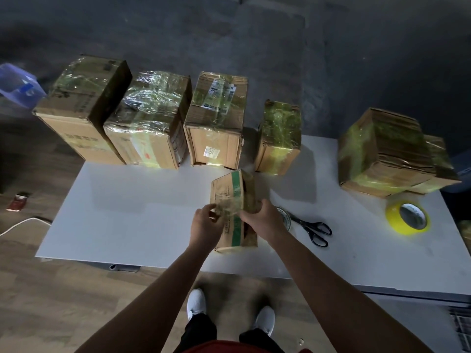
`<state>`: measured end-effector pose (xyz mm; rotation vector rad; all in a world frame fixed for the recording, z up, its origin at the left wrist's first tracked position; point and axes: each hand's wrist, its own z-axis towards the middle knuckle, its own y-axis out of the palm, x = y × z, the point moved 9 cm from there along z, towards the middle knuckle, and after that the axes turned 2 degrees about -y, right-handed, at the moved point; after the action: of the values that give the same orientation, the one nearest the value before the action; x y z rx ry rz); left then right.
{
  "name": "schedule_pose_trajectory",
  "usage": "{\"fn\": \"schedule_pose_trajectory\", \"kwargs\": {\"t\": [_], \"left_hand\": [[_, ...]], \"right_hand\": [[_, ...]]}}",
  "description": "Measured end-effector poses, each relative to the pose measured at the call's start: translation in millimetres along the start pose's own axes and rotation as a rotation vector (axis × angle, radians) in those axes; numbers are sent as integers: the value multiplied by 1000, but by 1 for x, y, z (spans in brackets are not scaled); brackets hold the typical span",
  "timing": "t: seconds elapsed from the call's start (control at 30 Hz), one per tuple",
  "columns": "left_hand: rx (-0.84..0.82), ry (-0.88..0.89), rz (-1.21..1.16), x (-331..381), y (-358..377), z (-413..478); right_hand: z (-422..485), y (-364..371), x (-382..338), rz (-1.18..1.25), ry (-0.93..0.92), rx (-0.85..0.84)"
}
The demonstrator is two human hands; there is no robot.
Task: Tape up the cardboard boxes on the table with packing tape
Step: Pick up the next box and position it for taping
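Cardboard box with a green stripe sits between both hands. The left hand pinches clear tape at its left side, and the right hand grips its right edge.

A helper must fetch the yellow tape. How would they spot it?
On the white table, look right, in front of the two taped boxes standing apart. The tape roll lies flat right of the black scissors; it is bright yellow, unlike the pale roll beside the right hand.
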<state>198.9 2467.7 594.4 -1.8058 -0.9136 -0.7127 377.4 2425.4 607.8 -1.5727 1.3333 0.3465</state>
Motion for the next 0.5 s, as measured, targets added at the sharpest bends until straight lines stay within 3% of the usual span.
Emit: {"fn": "schedule_pose_trajectory", "kwargs": {"t": [0.2, 0.5], "left_hand": [[-208, -150, -277, 6, 25, -9], [-284, -145, -394, 7, 24, -11]], "right_hand": [[-1, -4, -17, 27, -95, 44], [4, -4, -19, 39, -99, 53]]}}
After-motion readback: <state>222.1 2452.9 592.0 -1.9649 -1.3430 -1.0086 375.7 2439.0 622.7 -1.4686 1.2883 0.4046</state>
